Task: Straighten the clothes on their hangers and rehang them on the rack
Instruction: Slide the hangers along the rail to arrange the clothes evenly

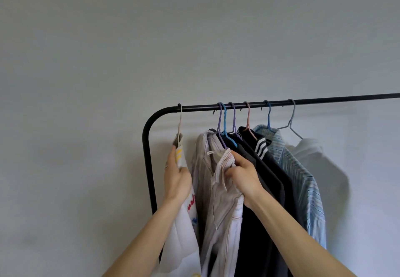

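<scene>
seemingly midway: on the black metal rack (324, 100), our left hand (176, 179) clutches a white printed tee (184, 233), right hand (243, 175) pinches a rumpled pale striped shirt (220, 222).

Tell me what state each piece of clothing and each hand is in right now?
White printed top: hanging at the rack end, held by the left hand.
Pale striped shirt: hanging, collar rumpled, gripped by the right hand.
Dark garments: hanging.
Blue striped shirt: hanging, untouched.
White shirt: hanging, untouched.
</scene>
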Available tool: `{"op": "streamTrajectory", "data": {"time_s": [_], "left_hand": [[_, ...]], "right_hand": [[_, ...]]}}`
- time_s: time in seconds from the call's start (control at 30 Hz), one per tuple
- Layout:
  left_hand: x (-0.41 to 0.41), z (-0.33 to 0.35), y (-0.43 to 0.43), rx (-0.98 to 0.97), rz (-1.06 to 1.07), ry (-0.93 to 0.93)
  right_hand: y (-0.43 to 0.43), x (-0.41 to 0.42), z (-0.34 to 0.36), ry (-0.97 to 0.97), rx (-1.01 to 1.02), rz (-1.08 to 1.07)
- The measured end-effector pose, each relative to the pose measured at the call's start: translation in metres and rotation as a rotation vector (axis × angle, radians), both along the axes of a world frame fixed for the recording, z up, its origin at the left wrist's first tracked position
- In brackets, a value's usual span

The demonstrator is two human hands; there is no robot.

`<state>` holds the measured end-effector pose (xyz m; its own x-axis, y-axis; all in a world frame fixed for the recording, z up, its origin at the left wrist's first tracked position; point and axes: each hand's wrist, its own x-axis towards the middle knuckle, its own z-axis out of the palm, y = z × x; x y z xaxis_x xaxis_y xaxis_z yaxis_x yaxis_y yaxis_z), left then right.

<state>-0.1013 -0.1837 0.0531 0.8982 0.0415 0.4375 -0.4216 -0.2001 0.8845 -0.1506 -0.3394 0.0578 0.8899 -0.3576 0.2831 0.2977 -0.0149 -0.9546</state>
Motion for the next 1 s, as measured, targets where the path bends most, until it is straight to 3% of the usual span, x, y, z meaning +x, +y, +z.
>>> {"op": "streamTrajectory", "data": {"time_s": [0.43, 0.67, 0.77, 0.87, 0.93, 1.0], "left_hand": [[-0.012, 0.005, -0.013, 0.026, -0.029, 0.019], [-0.022, 0.009, -0.013, 0.164, 0.054, -0.067], [-0.029, 0.013, -0.019, 0.310, 0.108, -0.263], [-0.039, 0.026, -0.033, 0.397, 0.106, -0.389], [-0.050, 0.034, -0.051, 0.458, 0.114, -0.411], [-0.054, 0.038, -0.068, 0.450, 0.084, -0.300]], "right_hand": [[0.019, 0.015, 0.004, 0.065, -0.258, 0.045], [0.012, 0.003, 0.003, 0.074, -0.332, 0.099], [-0.001, -0.018, 0.004, -0.098, -0.575, -0.111], [-0.030, -0.042, 0.018, -0.263, -0.679, -0.387], [-0.047, -0.049, 0.025, -0.093, -0.819, -0.378], [-0.054, -0.047, 0.025, 0.088, -0.944, -0.315]]}}
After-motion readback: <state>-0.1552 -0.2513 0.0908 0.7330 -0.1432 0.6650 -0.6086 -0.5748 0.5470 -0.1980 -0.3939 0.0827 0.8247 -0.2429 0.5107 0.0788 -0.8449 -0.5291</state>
